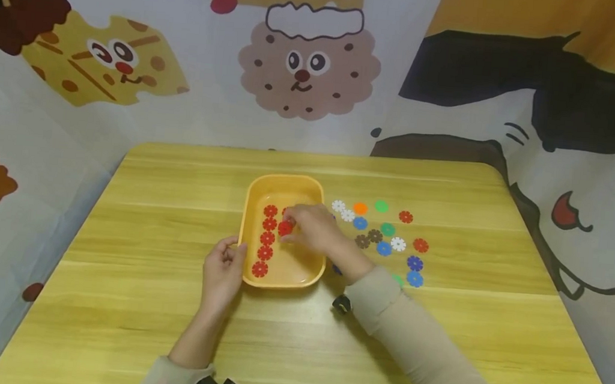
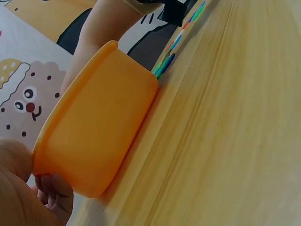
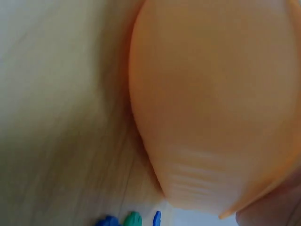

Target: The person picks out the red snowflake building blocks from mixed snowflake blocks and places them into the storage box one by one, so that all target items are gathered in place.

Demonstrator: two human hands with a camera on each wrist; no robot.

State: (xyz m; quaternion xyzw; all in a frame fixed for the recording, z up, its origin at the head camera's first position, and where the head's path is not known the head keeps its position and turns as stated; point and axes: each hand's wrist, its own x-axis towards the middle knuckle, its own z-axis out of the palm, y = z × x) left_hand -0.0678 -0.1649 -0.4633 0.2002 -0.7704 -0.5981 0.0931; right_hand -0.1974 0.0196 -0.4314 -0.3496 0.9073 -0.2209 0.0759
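A shallow orange-yellow plastic tray [image 1: 293,272] sits on the wooden table. My left hand [image 1: 222,273] grips its left rim, thumb at the edge and other fingers curled against the outer wall, as the left wrist view shows. Inside, several red snowflake-shaped discs [image 1: 267,237] form a column along the left side. Over the tray, my right hand [image 1: 315,226] pinches a red snowflake disc [image 1: 285,229] beside that column. Part of another red disc shows just beyond the fingertips. In the right wrist view the tray's outer wall [image 3: 211,103] fills most of the picture and the right fingers are hidden.
Right of the tray lie loose snowflake discs, among them white [image 1: 398,244], orange [image 1: 360,208], green [image 1: 381,206], blue [image 1: 415,279], brown [image 1: 362,241] and red [image 1: 420,245]. The right forearm covers some. A cartoon-printed cloth [image 1: 194,117] hangs behind the table [image 1: 176,206].
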